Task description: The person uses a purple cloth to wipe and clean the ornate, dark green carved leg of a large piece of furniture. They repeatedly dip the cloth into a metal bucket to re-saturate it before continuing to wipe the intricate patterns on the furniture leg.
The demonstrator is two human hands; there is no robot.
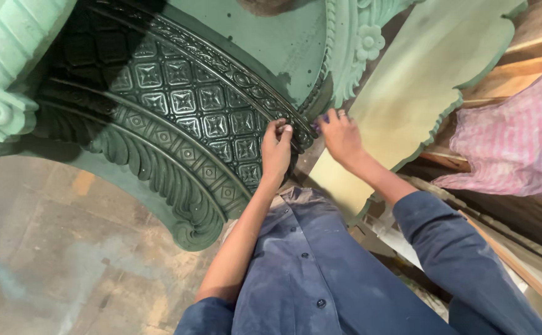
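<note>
At the carved arch (178, 105) edge, both hands press.

Carved arch (178, 118) cut off above

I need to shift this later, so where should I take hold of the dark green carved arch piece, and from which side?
Likely best on the carved arch at its lower scrolled end, coming from the bare floor side below it. That end curls into a thick rounded knob standing free over the floor. The upper edge, where the left hand and right hand work, is thin and crowded by the pale green panel.
</note>
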